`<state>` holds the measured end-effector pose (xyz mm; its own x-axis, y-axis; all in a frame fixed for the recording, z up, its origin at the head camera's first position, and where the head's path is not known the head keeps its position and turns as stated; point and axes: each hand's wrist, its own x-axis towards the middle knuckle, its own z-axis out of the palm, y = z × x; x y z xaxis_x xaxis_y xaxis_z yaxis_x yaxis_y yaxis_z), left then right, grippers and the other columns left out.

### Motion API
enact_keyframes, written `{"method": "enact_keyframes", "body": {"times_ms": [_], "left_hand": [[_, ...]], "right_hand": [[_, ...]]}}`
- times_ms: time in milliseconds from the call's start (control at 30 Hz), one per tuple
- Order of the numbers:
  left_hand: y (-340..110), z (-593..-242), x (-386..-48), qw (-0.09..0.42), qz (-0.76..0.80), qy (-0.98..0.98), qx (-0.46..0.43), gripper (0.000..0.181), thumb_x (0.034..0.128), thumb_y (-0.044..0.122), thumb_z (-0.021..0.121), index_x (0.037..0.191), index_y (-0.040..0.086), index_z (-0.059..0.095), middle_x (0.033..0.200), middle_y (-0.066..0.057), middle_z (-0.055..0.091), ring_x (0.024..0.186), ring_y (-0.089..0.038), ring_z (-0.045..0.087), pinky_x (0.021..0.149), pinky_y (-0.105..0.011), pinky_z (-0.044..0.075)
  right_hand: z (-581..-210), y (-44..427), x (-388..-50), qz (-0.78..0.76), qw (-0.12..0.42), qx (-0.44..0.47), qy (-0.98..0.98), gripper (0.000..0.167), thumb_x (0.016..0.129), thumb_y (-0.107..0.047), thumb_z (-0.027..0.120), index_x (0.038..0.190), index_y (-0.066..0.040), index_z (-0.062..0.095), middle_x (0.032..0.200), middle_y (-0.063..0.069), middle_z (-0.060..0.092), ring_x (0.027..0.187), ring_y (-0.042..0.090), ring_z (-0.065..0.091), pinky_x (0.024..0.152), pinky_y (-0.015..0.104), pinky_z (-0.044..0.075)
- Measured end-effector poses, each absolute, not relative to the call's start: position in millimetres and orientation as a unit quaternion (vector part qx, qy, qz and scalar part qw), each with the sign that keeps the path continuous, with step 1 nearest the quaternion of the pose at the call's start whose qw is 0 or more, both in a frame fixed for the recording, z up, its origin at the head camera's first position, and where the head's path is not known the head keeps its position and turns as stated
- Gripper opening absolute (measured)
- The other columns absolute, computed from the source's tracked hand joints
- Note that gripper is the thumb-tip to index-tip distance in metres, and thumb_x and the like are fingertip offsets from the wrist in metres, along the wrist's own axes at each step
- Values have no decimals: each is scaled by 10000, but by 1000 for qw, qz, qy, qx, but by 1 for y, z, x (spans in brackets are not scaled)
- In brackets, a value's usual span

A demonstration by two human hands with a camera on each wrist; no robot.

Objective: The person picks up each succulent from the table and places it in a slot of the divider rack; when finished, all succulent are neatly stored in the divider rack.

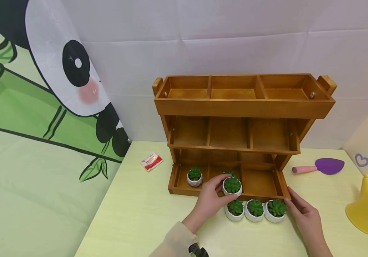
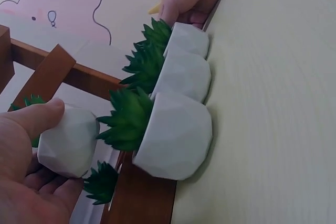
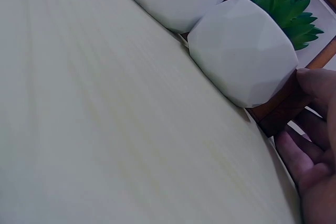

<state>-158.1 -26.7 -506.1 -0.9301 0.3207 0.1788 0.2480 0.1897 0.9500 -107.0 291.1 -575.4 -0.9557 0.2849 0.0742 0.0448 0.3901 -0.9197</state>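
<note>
Low at centre, the left hand (image 1: 210, 197) pinches a potted succulent (image 1: 232, 185), fingers (image 1: 220, 178) curled; best carried level, right hand (image 1: 306, 216) gripping the wooden rack (image 1: 245, 108) steady!

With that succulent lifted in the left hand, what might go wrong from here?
The left hand holds the lifted pot near the front row's leftmost pot; lowering it might knock that one.
Moving inward, it may bump the plant in the bottom middle compartment.
The right hand grips a corner of the wooden shelf beside the row's rightmost pot, so a slip could nudge that pot.
</note>
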Motion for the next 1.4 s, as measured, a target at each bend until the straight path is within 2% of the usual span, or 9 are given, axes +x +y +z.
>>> {"method": "enact_keyframes", "body": {"times_ms": [467,833,1000,1167,1400], "left_hand": [[4,-505,-165,49,611,768,183,608,858,162,891,1408,132,634,1304,94,633,1231,-58,604,975,-179,502],[26,-502,-176,60,569,801,176,543,842,273,910,1329,209,676,1223,128,653,1168,-39,626,952,-166,511],[34,-499,-181,67,555,811,172,530,825,305,921,1290,205,687,1164,136,664,1069,-28,640,897,-196,550],[42,-496,-187,66,519,833,180,528,808,338,930,1256,194,689,1091,146,663,921,-5,602,800,-177,544],[54,-494,-196,75,474,857,186,559,795,355,937,1262,184,681,1072,142,658,893,-5,583,777,-170,535]], "right_hand": [[-575,292,-108,536,111,-105,-830,547,1045,-355,655,1524,-115,544,1463,23,561,1139,-193,497,888,30,451],[-577,293,-108,544,113,-104,-825,540,1039,-336,667,1522,-127,549,1451,-18,568,1144,-184,513,892,34,453],[-576,293,-108,542,110,-107,-826,547,1037,-352,667,1524,-132,548,1455,-5,564,1139,-188,510,887,32,453],[-577,293,-108,544,109,-110,-825,552,1038,-349,665,1525,-117,544,1458,7,558,1132,-189,511,888,38,457],[-577,293,-109,540,116,-105,-827,541,1043,-331,662,1518,-100,547,1449,28,563,1121,-191,515,880,45,465]]}}
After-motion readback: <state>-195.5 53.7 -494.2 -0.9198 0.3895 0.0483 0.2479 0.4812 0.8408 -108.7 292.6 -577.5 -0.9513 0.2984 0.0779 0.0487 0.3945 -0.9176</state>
